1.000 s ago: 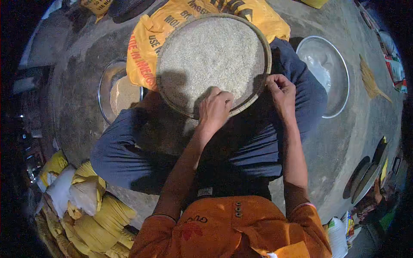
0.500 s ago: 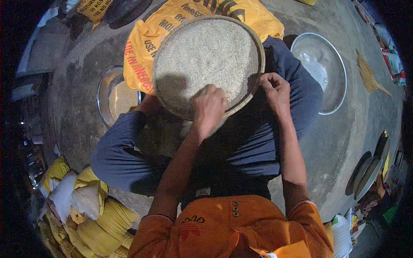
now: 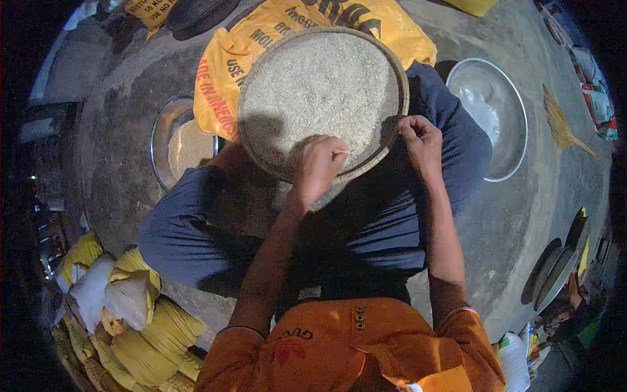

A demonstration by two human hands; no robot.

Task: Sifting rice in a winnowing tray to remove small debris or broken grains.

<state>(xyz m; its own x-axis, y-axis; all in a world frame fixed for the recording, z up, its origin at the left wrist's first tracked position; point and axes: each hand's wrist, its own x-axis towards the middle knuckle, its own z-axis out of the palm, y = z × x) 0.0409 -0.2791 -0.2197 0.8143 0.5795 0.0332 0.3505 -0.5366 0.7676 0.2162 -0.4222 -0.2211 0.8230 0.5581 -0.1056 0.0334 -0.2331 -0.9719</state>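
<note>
My left hand (image 3: 318, 166) covers part of the near rim of the round tray (image 3: 393, 68), so I cannot see what my fingertips pinch there. The grains in the tray are too small to tell one from another. The tray hides much of the yellow sack (image 3: 225, 72) behind it. Left of the tray, the sack also covers one side of the metal bowl (image 3: 163, 134).
</note>
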